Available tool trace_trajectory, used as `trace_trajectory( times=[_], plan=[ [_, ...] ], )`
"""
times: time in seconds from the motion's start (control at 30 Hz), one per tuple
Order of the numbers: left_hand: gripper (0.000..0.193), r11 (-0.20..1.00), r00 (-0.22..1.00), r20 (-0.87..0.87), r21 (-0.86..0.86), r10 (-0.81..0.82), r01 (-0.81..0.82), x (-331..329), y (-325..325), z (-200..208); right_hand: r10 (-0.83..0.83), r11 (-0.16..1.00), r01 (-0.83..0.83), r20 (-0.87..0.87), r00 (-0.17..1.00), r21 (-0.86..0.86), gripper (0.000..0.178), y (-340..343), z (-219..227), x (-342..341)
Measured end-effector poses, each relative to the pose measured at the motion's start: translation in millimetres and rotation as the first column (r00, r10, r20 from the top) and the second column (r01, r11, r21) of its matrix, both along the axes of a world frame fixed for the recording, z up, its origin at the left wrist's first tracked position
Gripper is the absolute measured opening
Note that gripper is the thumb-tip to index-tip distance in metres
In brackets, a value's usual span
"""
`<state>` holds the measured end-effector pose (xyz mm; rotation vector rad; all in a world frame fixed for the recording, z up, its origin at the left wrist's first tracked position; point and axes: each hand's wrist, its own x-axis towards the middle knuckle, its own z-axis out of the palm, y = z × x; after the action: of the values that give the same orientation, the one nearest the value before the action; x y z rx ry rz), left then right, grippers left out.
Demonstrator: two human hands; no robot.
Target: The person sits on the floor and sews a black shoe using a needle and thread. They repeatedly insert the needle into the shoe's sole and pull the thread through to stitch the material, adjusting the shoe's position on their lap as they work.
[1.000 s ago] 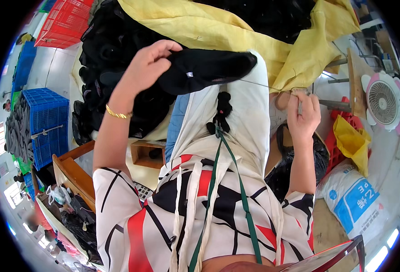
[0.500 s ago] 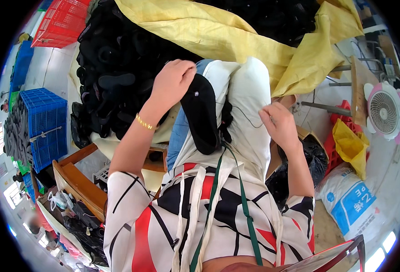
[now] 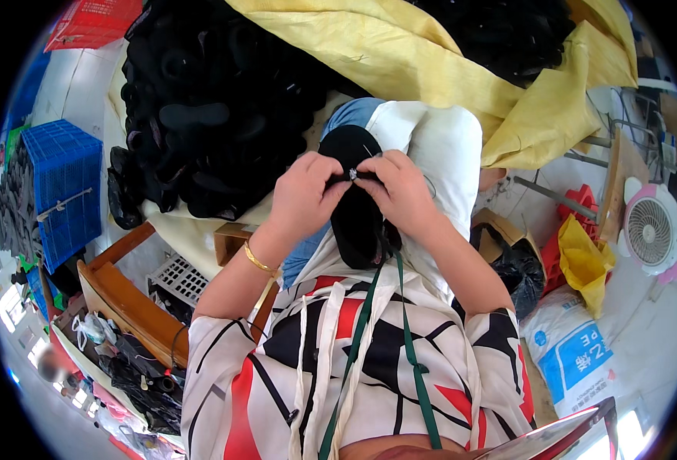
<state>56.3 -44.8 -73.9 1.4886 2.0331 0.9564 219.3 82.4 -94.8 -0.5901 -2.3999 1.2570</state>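
A black cloth shoe (image 3: 351,222) lies lengthwise on my lap, its opening toward my body. A small shiny ornament (image 3: 352,174) sits on its upper, right between my fingertips. My left hand (image 3: 305,186) is closed, thumb and forefinger pinching the shoe's upper at the ornament's left side. From the right, my right hand (image 3: 397,186) pinches at the same spot, its fingertips nearly meeting the left ones. A thin light sliver shows on the shoe above the right fingers; I cannot tell whether it is a needle. White cloth (image 3: 450,153) covers my thighs beneath the shoe.
A large heap of black shoes (image 3: 200,115) rises ahead on the left. Yellow sheeting (image 3: 369,46) crosses the front. To the left stand a blue crate (image 3: 66,188) and a wooden chair (image 3: 128,307); on the right, a fan (image 3: 651,230) and a white sack (image 3: 572,345).
My right hand, earlier held out to the right with a dark thread running toward it, has come in to the shoe. My left hand has moved from the toe down to the ornament.
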Motion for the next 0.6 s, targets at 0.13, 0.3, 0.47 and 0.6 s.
trace_trajectory(
  times=[0.13, 0.3, 0.47, 0.6],
  plan=[
    [0.024, 0.989, 0.995, -0.095, 0.144, -0.004, 0.018, 3, -5, -17, -0.035, 0.995, 0.035, 0.002, 0.999, 0.095, 0.023, -4, -5, 2],
    [0.024, 0.985, 0.997, -0.068, 0.174, 0.019, -0.007, 4, -4, -22, -0.039, 0.991, 0.033, 0.048, 0.998, 0.127, 0.022, -4, 1, -3],
    [0.018, 1.000, 0.981, 0.194, -0.016, 0.014, -0.011, -3, -2, -16, -0.026, 0.985, 0.059, 0.194, 0.981, -0.163, 0.022, -2, 7, -3],
    [0.016, 0.991, 0.937, 0.338, -0.122, 0.092, -0.053, -3, 0, -13, -0.003, 0.950, 0.081, 0.254, 0.967, -0.300, 0.024, -4, 16, 1]
  ],
)
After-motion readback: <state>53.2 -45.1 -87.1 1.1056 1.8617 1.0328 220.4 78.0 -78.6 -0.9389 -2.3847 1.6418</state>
